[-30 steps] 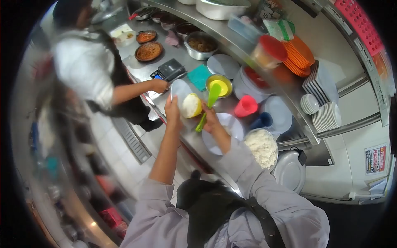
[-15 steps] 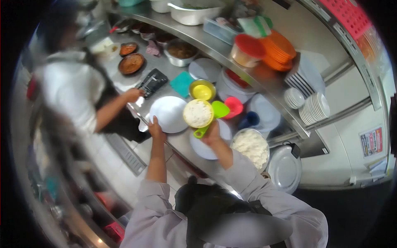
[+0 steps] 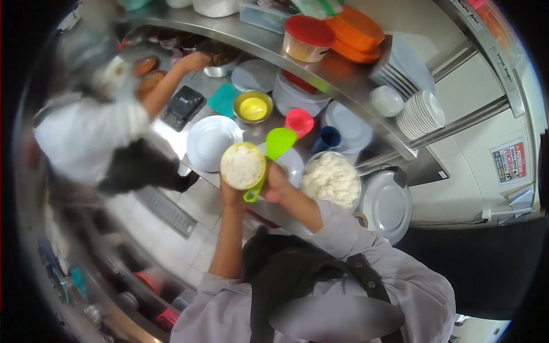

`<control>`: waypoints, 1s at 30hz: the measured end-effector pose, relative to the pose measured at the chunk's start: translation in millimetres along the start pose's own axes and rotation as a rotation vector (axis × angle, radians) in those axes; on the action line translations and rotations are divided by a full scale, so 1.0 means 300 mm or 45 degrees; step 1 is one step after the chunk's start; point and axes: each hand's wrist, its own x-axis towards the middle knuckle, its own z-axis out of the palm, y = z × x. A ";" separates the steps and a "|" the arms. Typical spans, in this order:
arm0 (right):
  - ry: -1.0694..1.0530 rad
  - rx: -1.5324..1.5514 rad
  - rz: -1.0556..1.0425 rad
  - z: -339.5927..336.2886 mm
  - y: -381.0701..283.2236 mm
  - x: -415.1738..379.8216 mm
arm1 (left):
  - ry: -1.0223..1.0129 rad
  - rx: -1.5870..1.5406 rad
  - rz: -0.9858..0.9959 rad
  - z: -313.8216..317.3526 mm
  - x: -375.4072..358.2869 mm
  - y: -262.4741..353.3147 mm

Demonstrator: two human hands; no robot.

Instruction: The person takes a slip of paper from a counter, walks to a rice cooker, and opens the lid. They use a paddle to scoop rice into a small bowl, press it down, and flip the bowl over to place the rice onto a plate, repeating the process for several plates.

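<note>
My left hand (image 3: 231, 197) is closed around the underside of a yellow cup (image 3: 264, 167) packed with white rice (image 3: 242, 166). At its right side, my right hand (image 3: 277, 182) grips a bright green rice paddle (image 3: 280, 143); its blade points away from me and its handle end shows below the cup. Parts of the fingers are hidden behind the cup and paddle. Just beyond the cup lies a bare white plate (image 3: 214, 143). A large bowl of rice (image 3: 331, 182) stands right of my right hand, and another pale plate (image 3: 291, 166) lies partly behind that hand.
A co-worker (image 3: 91, 126) at the left reaches into a metal pot (image 3: 220, 70). Along the counter are a black scale (image 3: 184, 106), a metal bowl with yellow inside (image 3: 253, 107), a pink cup (image 3: 299, 122) and a blue cup (image 3: 328, 139). A steel shelf (image 3: 251, 48) overhangs the counter.
My left hand has left the white plate's edge and taken hold of the rice-filled cup. Both hands have come together. The co-worker's arm has moved from the scale to the pot.
</note>
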 end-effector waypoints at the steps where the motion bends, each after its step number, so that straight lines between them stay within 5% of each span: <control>1: 0.102 -0.147 0.053 -0.009 0.022 -0.001 | -0.018 -0.210 -0.059 -0.014 -0.033 -0.025; 3: 0.184 -0.406 0.117 -0.037 0.029 -0.015 | -0.160 -0.747 -0.246 -0.012 -0.081 -0.017; 7: 0.076 -0.988 0.182 -0.002 -0.100 -0.180 | -0.575 -0.712 -0.431 -0.005 -0.143 0.047; 9: 0.136 -1.672 -0.360 -0.034 -0.143 -0.253 | 0.160 -0.624 -0.245 0.052 -0.146 0.030; 10: 0.187 -1.897 -0.555 -0.043 -0.165 -0.291 | 0.154 -0.623 -0.254 0.070 -0.143 0.014; 12: -0.185 -2.179 -0.794 -0.050 -0.195 -0.385 | 0.106 -0.459 0.021 0.115 -0.139 -0.034; 16: -0.004 -2.099 -0.573 -0.021 -0.163 -0.500 | 0.084 0.025 0.404 0.258 -0.150 -0.135; 18: 0.063 -2.068 -0.611 0.014 -0.185 -0.546 | -0.083 0.558 0.846 0.318 -0.177 -0.164; 24: 0.189 -2.177 -0.330 0.034 -0.268 -0.675 | -0.330 0.412 0.772 0.376 -0.257 -0.248; 26: 0.187 -2.138 0.010 0.076 -0.302 -0.710 | -0.397 0.350 0.604 0.373 -0.287 -0.255; 30: 0.156 -2.072 0.021 0.015 -0.359 -0.702 | -0.375 0.321 0.505 0.398 -0.275 -0.275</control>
